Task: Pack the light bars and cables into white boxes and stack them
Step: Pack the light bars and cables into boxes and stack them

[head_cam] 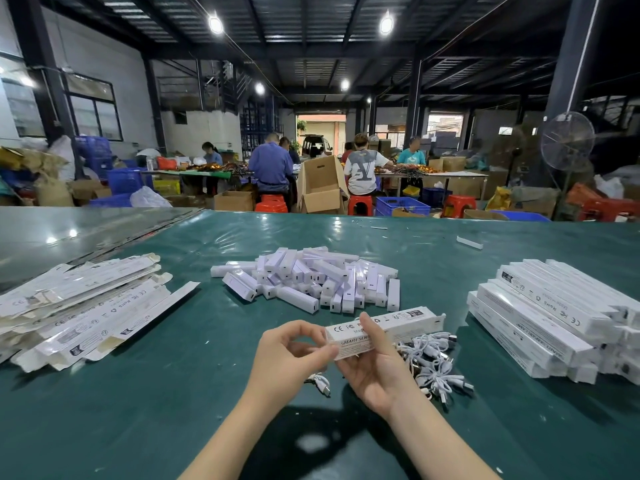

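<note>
My right hand [375,367] grips a long white box [405,325] from below, holding it level above the green table. My left hand [294,351] pinches the box's left end with thumb and fingertips. White light bars [308,278] lie heaped in the middle of the table. A tangle of white cables [434,362] rests just right of my hands, and one loose cable [318,382] lies under them. Flat, unfolded boxes [79,306] are piled at the left. Closed boxes [554,313] are stacked at the right.
The green table [138,410] stretches to a far edge, with a small white piece [469,242] near it. Beyond are several people seated at work tables, cardboard cartons, blue crates, red stools and a standing fan [566,142].
</note>
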Demonstrator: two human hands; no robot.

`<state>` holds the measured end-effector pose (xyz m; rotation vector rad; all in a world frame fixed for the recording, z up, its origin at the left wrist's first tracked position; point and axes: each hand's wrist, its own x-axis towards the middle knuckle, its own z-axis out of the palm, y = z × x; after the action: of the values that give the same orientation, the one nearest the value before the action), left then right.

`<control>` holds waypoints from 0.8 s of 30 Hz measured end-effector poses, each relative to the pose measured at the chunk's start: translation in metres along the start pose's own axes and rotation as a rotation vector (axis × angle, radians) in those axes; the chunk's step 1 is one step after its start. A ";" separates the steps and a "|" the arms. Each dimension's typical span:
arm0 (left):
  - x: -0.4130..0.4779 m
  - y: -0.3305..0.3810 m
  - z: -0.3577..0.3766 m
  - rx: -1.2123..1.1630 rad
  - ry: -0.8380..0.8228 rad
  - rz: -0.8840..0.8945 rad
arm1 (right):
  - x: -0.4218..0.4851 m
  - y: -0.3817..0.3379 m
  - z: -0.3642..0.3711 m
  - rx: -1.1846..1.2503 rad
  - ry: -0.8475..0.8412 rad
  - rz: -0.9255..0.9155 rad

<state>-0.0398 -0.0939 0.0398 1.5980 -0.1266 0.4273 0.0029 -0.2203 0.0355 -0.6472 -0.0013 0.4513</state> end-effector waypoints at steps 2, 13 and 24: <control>0.000 0.000 -0.001 -0.034 -0.005 -0.021 | -0.002 0.000 0.001 0.012 0.001 0.004; -0.005 -0.006 0.010 0.207 0.158 0.306 | -0.002 0.001 0.005 0.143 -0.002 0.019; -0.006 -0.011 0.014 0.659 0.330 0.743 | -0.002 0.004 0.008 0.226 0.012 0.027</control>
<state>-0.0388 -0.1078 0.0270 2.0626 -0.3567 1.4148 -0.0019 -0.2137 0.0402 -0.4275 0.0687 0.4658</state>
